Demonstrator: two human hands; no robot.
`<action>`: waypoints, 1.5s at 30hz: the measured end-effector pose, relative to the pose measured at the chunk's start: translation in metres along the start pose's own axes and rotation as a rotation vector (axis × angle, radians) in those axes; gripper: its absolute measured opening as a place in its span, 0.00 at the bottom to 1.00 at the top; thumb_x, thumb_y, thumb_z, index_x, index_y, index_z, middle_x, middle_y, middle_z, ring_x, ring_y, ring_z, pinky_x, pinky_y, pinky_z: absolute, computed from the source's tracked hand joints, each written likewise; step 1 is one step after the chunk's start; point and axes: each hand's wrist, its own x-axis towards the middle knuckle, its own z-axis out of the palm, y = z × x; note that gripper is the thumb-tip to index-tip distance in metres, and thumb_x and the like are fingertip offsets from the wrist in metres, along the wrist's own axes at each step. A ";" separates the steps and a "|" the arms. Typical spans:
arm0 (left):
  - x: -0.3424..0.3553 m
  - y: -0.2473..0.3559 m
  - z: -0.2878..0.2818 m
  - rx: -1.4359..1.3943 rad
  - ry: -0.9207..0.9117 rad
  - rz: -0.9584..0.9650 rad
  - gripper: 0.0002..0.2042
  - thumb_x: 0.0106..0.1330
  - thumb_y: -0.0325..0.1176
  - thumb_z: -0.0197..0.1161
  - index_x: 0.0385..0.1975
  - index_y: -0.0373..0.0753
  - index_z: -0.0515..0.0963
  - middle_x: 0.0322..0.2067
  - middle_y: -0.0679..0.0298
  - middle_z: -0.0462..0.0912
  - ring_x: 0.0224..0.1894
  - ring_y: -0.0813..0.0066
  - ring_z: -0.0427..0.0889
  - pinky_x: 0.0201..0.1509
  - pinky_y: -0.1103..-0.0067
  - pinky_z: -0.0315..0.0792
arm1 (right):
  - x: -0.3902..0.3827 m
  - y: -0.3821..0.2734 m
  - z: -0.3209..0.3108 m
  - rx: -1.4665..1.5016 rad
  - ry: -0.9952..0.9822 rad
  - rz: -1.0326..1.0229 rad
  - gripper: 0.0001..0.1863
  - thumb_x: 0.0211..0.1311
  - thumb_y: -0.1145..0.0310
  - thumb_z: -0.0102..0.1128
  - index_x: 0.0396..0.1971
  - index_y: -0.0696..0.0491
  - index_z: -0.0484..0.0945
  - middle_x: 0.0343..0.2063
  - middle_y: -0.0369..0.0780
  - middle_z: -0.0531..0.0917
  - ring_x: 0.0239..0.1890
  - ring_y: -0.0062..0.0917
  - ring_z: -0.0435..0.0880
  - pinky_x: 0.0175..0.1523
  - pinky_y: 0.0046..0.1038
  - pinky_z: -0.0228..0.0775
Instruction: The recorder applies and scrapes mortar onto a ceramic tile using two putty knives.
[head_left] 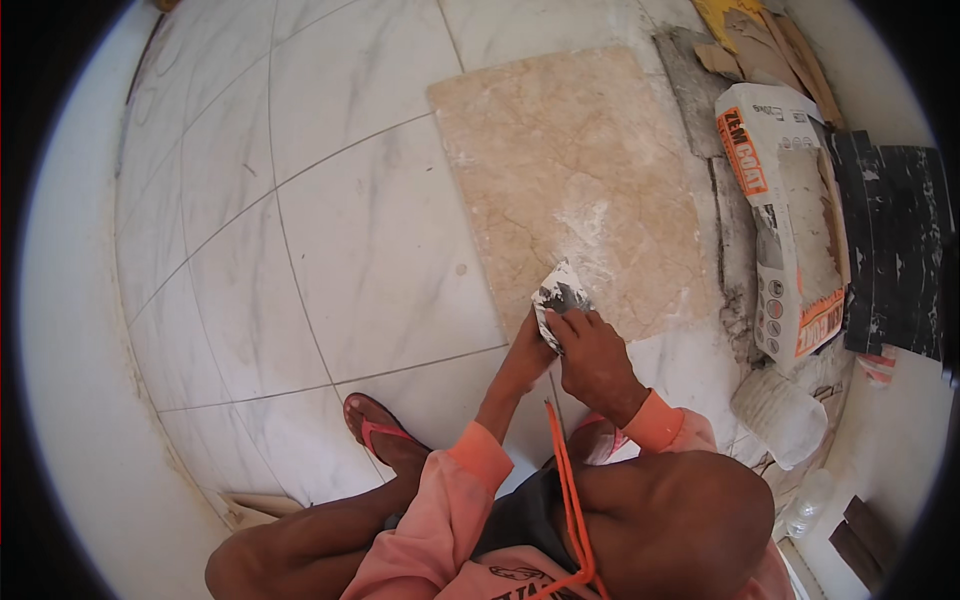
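Note:
Close together in front of me, both my hands are closed around a dark, flat scraper [568,292] coated with white paste. My right hand [597,362] grips it from the right, fingers bent over its near part. On its other side is my left hand [528,358], holding its left edge; part of those fingers is hidden. Under the scraper's far end lies a loose beige marbled tile [560,150]. White powdery smears [590,232] mark the tile just beyond the scraper.
White floor tiles [370,220] spread to the left. Along the right wall are an open white and orange paper bag [795,215], a black board [895,245], a whitish sack [785,415] and a clear plastic bottle [810,500]. Torn cardboard [765,50] lies at the far right.

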 end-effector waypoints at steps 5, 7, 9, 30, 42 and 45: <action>0.000 0.004 0.002 0.017 -0.009 -0.027 0.21 0.68 0.21 0.55 0.61 0.35 0.64 0.55 0.59 0.75 0.57 0.70 0.76 0.60 0.75 0.73 | 0.005 0.009 0.010 0.004 -0.048 0.018 0.31 0.47 0.77 0.59 0.57 0.56 0.70 0.44 0.42 0.74 0.44 0.39 0.75 0.46 0.40 0.70; 0.001 0.011 0.008 0.215 0.050 -0.086 0.22 0.66 0.18 0.55 0.60 0.34 0.65 0.55 0.59 0.75 0.57 0.71 0.75 0.60 0.75 0.72 | 0.014 0.017 0.015 -0.023 -0.050 0.052 0.32 0.46 0.77 0.60 0.57 0.56 0.70 0.44 0.42 0.74 0.44 0.39 0.75 0.45 0.40 0.70; -0.001 0.012 0.015 0.186 0.064 -0.095 0.24 0.67 0.18 0.53 0.63 0.35 0.62 0.57 0.59 0.73 0.58 0.70 0.74 0.61 0.75 0.71 | 0.017 0.018 0.016 -0.052 -0.051 0.085 0.32 0.46 0.77 0.60 0.58 0.56 0.69 0.44 0.43 0.74 0.44 0.39 0.75 0.45 0.39 0.70; 0.002 0.006 -0.012 -0.123 0.022 -0.249 0.10 0.72 0.26 0.52 0.50 0.38 0.74 0.45 0.65 0.80 0.45 0.78 0.81 0.44 0.79 0.77 | 0.003 0.012 0.012 0.022 -0.036 0.022 0.28 0.46 0.78 0.63 0.53 0.56 0.73 0.43 0.43 0.76 0.43 0.40 0.76 0.44 0.38 0.72; -0.004 -0.012 -0.004 0.096 0.199 -0.118 0.10 0.69 0.23 0.53 0.47 0.32 0.74 0.40 0.64 0.79 0.39 0.81 0.78 0.40 0.81 0.73 | 0.014 0.016 0.033 -0.166 -0.062 0.082 0.27 0.46 0.76 0.61 0.52 0.57 0.71 0.44 0.43 0.74 0.45 0.39 0.74 0.43 0.39 0.68; -0.001 -0.011 0.005 0.097 0.199 -0.117 0.10 0.68 0.21 0.51 0.45 0.31 0.75 0.38 0.65 0.79 0.38 0.81 0.76 0.38 0.80 0.72 | 0.021 0.022 0.033 -0.247 -0.097 0.133 0.26 0.46 0.73 0.64 0.50 0.57 0.71 0.44 0.42 0.74 0.46 0.37 0.75 0.44 0.38 0.68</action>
